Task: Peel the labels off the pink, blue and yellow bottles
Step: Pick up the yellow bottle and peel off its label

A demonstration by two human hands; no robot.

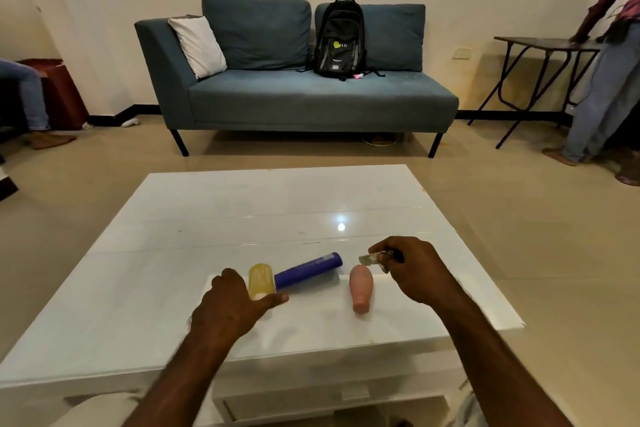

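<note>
Both hands work low over the near part of the white glossy table (214, 218). Left hand (235, 305) lies on the tabletop with its fingers closed around the yellow bottle (261, 279), the thumb stretched out along the bottle's near end. Right hand (412, 270) hovers just above the surface, thumb and fingertips pinched together on a small crumpled label scrap (370, 257).

Between the two hands, just left of the right one, the pink bottle (361, 288) lies on its side, untouched, neck toward the person. Running away from the left hand's fingers toward the right hand, the blue bottle (310, 270) lies on its side, touching the yellow one.

Far beyond both hands stands a teal sofa (311, 97) with a black backpack (341, 38) and a white cushion (197, 45).
</note>
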